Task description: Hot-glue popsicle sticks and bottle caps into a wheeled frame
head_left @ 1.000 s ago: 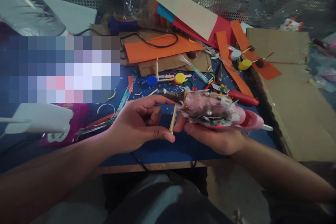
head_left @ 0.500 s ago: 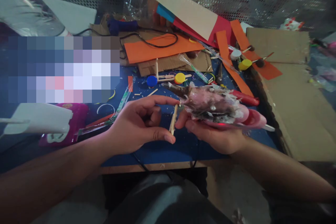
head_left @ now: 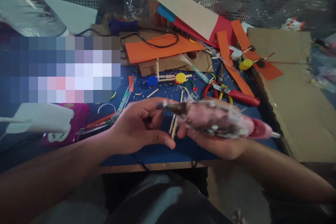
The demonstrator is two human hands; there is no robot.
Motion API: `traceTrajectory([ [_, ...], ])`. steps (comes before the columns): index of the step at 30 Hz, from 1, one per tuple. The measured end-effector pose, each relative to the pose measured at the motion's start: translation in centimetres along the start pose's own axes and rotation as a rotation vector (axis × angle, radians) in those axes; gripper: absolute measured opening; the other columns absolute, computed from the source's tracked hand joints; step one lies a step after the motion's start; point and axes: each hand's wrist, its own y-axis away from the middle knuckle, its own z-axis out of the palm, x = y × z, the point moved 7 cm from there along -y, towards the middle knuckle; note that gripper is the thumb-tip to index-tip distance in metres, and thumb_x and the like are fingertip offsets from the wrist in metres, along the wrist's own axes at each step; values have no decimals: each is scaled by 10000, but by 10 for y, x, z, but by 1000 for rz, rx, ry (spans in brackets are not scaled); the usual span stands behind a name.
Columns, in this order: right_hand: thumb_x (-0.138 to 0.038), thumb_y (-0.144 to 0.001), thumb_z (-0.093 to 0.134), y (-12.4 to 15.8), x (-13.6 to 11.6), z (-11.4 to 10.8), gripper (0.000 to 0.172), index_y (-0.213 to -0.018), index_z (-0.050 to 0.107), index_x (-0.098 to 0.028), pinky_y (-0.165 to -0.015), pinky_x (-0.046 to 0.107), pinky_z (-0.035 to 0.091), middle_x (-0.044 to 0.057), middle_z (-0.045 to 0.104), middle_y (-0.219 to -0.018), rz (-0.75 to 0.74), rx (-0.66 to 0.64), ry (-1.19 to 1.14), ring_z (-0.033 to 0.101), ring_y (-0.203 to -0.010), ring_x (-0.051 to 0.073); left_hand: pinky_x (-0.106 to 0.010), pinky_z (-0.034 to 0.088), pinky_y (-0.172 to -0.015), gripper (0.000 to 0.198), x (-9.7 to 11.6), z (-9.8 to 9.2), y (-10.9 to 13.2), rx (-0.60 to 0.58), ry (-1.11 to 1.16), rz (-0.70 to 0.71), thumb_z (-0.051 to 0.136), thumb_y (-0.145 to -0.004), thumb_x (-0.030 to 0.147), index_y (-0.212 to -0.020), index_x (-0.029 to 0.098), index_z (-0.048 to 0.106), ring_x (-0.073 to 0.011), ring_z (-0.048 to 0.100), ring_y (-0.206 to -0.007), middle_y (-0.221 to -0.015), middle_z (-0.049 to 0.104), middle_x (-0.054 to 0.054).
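Blue counter (head_left: 157, 156) cluttered: left hand (head_left: 141, 126) pinches thin sticks (head_left: 174, 131), right hand (head_left: 217, 144) grips the glue gun (head_left: 212, 117); gluing looks unfinished!

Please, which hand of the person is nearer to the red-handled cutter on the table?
Right. The right hand, holding the pink glue gun, is on the near side of the red-handled cutter. The left hand, with a thin wooden stick, is farther away, to the cutter's left.

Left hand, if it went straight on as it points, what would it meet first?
Likely the right hand, just beyond the wooden stick; the glue gun overlaps in view, but its depth is unclear.
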Motion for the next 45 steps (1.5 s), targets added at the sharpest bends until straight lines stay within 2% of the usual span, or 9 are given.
traceTrajectory([
  [4, -342, -1034, 671, 0, -4, -7, 171, -969, 816, -277, -885, 393, 640, 12, 753, -771, -10, -7, 88, 741, -803, 211, -191, 265, -452, 587, -1, 12, 1, -112, 240, -26, 1030, -740, 336, -1226, 147, 762, -51, 251, -505, -590, 306, 135],
  [10, -332, -989, 700, 0, -8, -6, 135, -917, 809, -293, -893, 414, 647, 23, 777, -791, 13, 25, 159, 743, -799, 229, -203, 300, -452, 576, -2, 6, -2, -77, 161, -47, 1029, -729, 369, -1188, 148, 759, -64, 321, -484, -535, 376, 127],
  [14, -353, -901, 746, 6, -2, -7, 107, -852, 781, -264, -698, 363, 620, 68, 767, -862, 53, 145, 82, 729, -767, 225, -210, 331, -473, 492, -2, 3, -3, -48, 78, -38, 1034, -710, 417, -1046, 167, 776, -79, 358, -505, -549, 412, 103],
  [18, -345, -850, 779, 9, 3, -2, 87, -879, 735, -277, -613, 348, 583, 38, 742, -801, 77, 123, 3, 716, -725, 229, -223, 378, -488, 473, -2, 0, -3, -5, -5, -38, 1022, -697, 511, -932, 183, 777, -119, 475, -555, -592, 501, 58],
  [24, -199, -822, 775, 4, -16, -3, 177, -932, 677, -298, -575, 313, 560, -24, 776, -789, -105, 169, -39, 705, -611, 183, -200, 346, -474, 635, -8, 1, 1, 3, 115, -134, 1027, -717, 417, -1258, 206, 770, -83, 411, -509, -603, 482, 98],
  [26, -204, -845, 759, 2, -18, -6, 117, -914, 698, -276, -587, 312, 560, -3, 775, -795, -93, 174, -1, 709, -622, 180, -198, 332, -463, 654, -8, -1, 0, 12, 129, -116, 1037, -700, 431, -1251, 201, 772, -78, 403, -500, -592, 460, 103],
  [31, -257, -904, 774, -2, -9, -8, 49, -862, 795, -244, -635, 321, 614, 57, 776, -820, 69, -31, 195, 727, -703, 203, -199, 352, -459, 603, -3, -3, -3, 13, 35, -37, 1043, -680, 476, -1131, 180, 773, -93, 455, -520, -583, 454, 91],
  [41, -231, -924, 770, -1, -2, -4, 60, -869, 795, -237, -717, 299, 636, 41, 777, -865, 45, -3, 85, 737, -771, 187, -205, 390, -461, 672, -6, -1, 1, 21, 77, -70, 1026, -710, 507, -1227, 193, 733, -96, 505, -519, -638, 571, 71],
  [45, -218, -958, 733, -3, -2, 1, 83, -893, 783, -231, -787, 280, 627, 27, 772, -867, 8, -88, 41, 738, -792, 169, -208, 389, -474, 667, -5, -2, 1, 36, 71, -57, 1026, -719, 485, -1245, 193, 738, -96, 499, -523, -635, 559, 73],
])
